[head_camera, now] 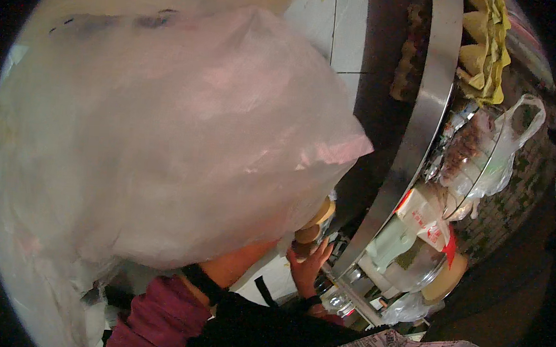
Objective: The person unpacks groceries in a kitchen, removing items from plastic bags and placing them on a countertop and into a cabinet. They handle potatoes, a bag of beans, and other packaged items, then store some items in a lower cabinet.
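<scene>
A large translucent, pinkish plastic bag fills the left and middle of the view. My left forearm, in a pushed-up maroon sleeve, passes behind the bag's lower edge. The left hand itself is hidden, so what it holds does not show. Below the bag's right corner, my right hand reaches up with its fingers spread beside a round brown object, perhaps a jar. Whether the fingers grip it is unclear. Just above it, a round yellow piece is partly covered by the bag.
A curved metal counter edge runs down the right side. Beyond it are yellow egg trays, a clear plastic bag, a white package with red print and a pale green container. Glass jars stand below.
</scene>
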Motion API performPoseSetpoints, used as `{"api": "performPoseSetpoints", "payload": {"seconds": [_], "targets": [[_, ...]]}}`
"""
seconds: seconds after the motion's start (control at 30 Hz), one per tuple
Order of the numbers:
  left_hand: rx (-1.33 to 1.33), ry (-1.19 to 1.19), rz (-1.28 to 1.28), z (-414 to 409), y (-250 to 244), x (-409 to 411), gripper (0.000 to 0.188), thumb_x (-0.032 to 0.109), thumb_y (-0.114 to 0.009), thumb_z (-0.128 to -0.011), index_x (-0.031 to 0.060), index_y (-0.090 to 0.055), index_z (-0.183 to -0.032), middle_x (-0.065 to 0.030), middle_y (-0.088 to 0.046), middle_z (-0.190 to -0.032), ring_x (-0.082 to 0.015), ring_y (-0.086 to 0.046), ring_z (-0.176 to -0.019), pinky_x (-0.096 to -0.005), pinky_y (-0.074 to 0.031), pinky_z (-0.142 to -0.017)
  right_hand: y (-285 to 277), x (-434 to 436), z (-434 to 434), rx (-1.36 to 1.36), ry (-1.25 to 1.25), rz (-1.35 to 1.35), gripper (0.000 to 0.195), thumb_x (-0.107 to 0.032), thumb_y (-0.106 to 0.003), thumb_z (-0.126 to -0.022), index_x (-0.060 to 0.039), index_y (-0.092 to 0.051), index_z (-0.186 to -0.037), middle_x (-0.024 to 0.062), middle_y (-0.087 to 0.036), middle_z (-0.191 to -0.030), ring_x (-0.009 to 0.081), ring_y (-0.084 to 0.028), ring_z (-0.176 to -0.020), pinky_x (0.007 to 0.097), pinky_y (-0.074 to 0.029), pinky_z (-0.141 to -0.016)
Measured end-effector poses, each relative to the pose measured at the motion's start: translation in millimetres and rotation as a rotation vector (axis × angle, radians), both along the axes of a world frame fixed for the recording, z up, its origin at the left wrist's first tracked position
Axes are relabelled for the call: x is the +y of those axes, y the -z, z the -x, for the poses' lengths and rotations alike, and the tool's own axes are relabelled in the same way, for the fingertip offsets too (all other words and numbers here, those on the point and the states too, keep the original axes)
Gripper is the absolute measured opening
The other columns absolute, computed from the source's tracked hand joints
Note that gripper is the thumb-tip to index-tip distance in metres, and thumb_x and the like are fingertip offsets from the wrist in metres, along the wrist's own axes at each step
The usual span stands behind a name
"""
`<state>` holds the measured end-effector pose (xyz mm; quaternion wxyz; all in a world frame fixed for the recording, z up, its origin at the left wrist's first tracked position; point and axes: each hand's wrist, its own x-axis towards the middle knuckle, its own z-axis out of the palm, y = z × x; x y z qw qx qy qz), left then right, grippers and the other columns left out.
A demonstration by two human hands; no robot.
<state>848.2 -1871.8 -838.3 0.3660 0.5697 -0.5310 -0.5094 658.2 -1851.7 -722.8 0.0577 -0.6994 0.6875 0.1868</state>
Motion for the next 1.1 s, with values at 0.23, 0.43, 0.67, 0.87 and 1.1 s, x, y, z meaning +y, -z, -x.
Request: {"api": "performPoseSetpoints", "payload": {"seconds": [0.23,0.43,0.67,0.87,1.1], "targets": [[0.014,-0.053,0.019,45.0,12.4,6.1,0.075,-0.006,-0.057,-0.073,0.0186,-0.037,-0.141,-0.0218,-0.034,-0.143,-0.0423,-0.055,-0.108,-0.0455,-0.05,-0.085,30.4,27.1,21.8,0.094,-0.192,-0.021,0.118,-0.065,-0.071,-0.069,0.0008,-0.013,-0.147,0.0247,-0.013,-0.152,0.0456,-0.01,-0.139,0.0639,-0.013,-0.109],[0.241,0.245,-0.132,-9.6,-36.7,-16.6,0.08,-0.007,-0.057,-0.072,0.0265,-0.037,-0.142,-0.0197,-0.026,-0.15,-0.0439,-0.058,-0.104,-0.047,-0.055,-0.075,45.0,-11.0,29.8,0.188,0.252,0.188,0.102,-0.014,-0.071,-0.068,-0.0228,-0.012,-0.151,0.02,-0.015,-0.152,0.0424,-0.019,-0.138,0.063,-0.024,-0.104],[0.387,0.304,-0.226,-15.9,-40.8,-26.0,0.085,-0.008,-0.057,-0.071,0.029,-0.035,-0.144,-0.0182,-0.022,-0.152,-0.0402,-0.059,-0.106,-0.045,-0.056,-0.075,60.5,-25.7,61.3,0.298,0.369,0.201,0.095,-0.016,-0.07,-0.07,-0.027,-0.017,-0.149,0.0142,-0.028,-0.147,0.0381,-0.031,-0.132,0.0609,-0.033,-0.096],[0.396,0.115,-0.162,18.1,-27.9,1.2,0.083,-0.007,-0.057,-0.073,0.0248,-0.034,-0.145,-0.0187,-0.025,-0.151,-0.0407,-0.053,-0.115,-0.0456,-0.051,-0.085,71.4,-26.7,77.2,0.334,0.396,0.11,0.096,-0.028,-0.074,-0.074,-0.0226,-0.016,-0.15,0.0135,-0.031,-0.145,0.0375,-0.034,-0.127,0.0577,-0.034,-0.097],[0.503,0.045,-0.149,9.4,-34.4,6.0,0.081,-0.004,-0.058,-0.075,0.0218,-0.03,-0.146,-0.0202,-0.025,-0.151,-0.0412,-0.048,-0.12,-0.0459,-0.046,-0.091,24.4,3.2,109.6,-0.16,0.803,0.09,0.092,-0.039,-0.079,-0.072,-0.0113,-0.028,-0.144,0.0143,-0.043,-0.137,0.0348,-0.045,-0.115,0.0537,-0.037,-0.1]]}}
